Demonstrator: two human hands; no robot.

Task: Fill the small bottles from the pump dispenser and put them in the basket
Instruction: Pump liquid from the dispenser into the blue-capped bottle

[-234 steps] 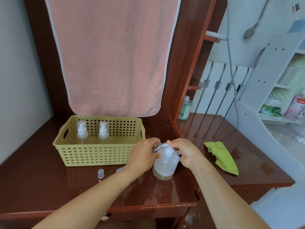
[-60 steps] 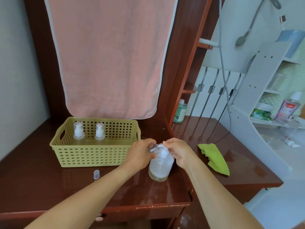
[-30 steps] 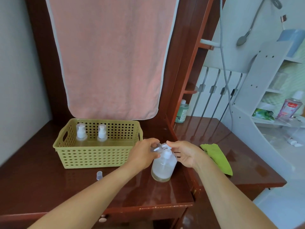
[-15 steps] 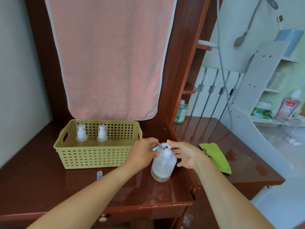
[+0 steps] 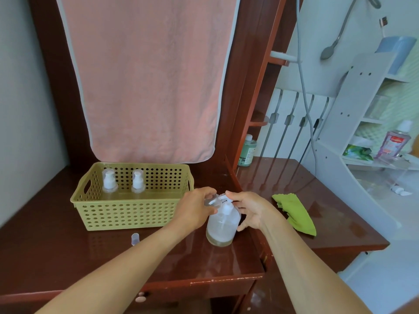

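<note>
A clear pump dispenser (image 5: 223,225) with a little liquid at its bottom stands on the brown desk. My left hand (image 5: 195,209) holds a small clear bottle (image 5: 209,201) tilted under the pump's spout. My right hand (image 5: 251,209) has a finger on top of the pump head (image 5: 226,206), its other fingers spread beside the dispenser. The olive-green perforated basket (image 5: 131,214) stands to the left with two small pump-top bottles upright in it, one (image 5: 108,182) beside the other (image 5: 137,181). A small clear cap (image 5: 135,238) stands on the desk in front of the basket.
A pink towel (image 5: 149,75) hangs behind the basket. A green cloth (image 5: 294,211) lies on the right desk surface, a green bottle (image 5: 247,151) stands at the back. A white shelf unit (image 5: 353,123) with toiletries stands to the right. The desk's front edge (image 5: 204,282) runs below my arms.
My right hand's fingers have spread out from the pump head. The left hand stays at the spout with the small bottle. The view shifted slightly.
</note>
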